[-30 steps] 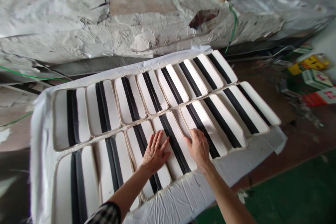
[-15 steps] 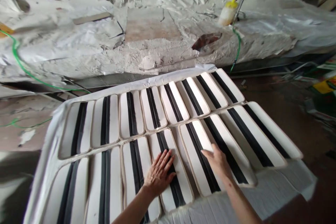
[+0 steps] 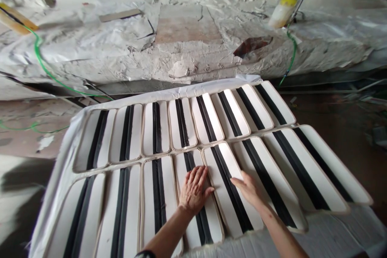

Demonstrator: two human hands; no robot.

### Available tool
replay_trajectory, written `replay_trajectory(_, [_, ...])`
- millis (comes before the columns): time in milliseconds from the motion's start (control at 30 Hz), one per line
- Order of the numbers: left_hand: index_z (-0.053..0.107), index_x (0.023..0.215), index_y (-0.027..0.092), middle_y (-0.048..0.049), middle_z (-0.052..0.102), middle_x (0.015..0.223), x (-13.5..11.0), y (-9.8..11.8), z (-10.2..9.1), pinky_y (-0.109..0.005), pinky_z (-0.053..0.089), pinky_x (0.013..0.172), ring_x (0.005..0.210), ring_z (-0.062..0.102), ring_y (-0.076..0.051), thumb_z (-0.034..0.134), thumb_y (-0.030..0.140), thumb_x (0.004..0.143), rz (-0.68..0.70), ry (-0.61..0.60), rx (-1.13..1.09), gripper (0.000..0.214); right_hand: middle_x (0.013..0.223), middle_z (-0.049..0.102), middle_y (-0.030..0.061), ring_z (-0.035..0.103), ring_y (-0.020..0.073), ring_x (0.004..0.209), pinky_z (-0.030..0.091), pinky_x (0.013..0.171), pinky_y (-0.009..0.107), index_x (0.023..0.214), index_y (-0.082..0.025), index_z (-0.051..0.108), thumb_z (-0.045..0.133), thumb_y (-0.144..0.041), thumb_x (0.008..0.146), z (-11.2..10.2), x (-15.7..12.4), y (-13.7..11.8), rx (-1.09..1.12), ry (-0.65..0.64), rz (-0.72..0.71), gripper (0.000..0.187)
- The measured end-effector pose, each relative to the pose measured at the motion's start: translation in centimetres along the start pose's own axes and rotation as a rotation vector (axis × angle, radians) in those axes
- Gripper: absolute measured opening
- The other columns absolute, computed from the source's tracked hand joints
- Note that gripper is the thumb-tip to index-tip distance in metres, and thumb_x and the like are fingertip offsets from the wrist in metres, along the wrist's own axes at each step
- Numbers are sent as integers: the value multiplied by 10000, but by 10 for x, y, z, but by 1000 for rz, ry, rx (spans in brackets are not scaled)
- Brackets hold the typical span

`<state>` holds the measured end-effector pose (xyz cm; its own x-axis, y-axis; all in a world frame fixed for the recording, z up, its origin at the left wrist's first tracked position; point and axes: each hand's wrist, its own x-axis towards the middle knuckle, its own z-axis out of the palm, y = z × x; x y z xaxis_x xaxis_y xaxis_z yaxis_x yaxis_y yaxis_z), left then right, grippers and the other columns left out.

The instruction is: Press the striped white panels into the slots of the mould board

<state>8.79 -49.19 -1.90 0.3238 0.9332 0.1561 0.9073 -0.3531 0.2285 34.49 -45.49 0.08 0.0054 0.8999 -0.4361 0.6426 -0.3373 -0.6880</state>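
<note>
Since half a second earlier, the white, round-cornered padded panel with a black lengthwise stripe under your right thumb had shifted against its left neighbour, narrowing the gap between them. It lay just right of centre in the lower half of the frame. Your left hand was spread flat, palm down, on that neighbouring striped panel. Your right hand rested at the shifted panel's right edge, thumb on top; whether its fingers gripped the edge you couldn't tell. White cloth showed below, lower right.
</note>
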Motion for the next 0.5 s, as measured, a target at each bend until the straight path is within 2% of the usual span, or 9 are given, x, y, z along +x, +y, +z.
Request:
replay_trajectory(100, [368, 1500, 211, -9, 363, 1546, 5, 4, 0, -436, 364, 1077, 1374, 376, -262, 415, 613, 957, -15, 12, -38, 677, 819, 674, 125, 653, 318, 819, 464, 700, 401, 777, -235, 469, 464, -527, 789, 4, 1, -3, -108, 15, 39, 293])
replay_trajectory(200, [353, 1509, 209, -22, 293, 1577, 7, 5, -2, -453, 363, 1087, 1411, 327, -270, 418, 558, 974, -2, -23, -52, 642, 789, 657, 119, 650, 312, 791, 444, 670, 387, 753, -247, 423, 473, -469, 818, 6, 0, -3, -185, 29, 72, 237])
replay_trajectory(333, [287, 1534, 205, -28, 234, 1594, 7, 5, 2, -492, 376, 1086, 1443, 278, -267, 398, 527, 985, 9, -47, -39, 646, 902, 682, 152, 659, 319, 898, 471, 734, 378, 820, -209, 496, 535, -370, 880, 8, 0, -7, -272, 29, 112, 176])
replay_trajectory(500, [295, 1519, 117, -98, 212, 1600, 11, 1, 10, -479, 278, 1192, 1486, 178, -260, 456, 471, 975, 118, -23, -56, 669, 930, 697, 161, 671, 301, 914, 470, 725, 337, 912, -131, 582, 575, -290, 935, 13, 1, -21, -388, 33, 137, 161])
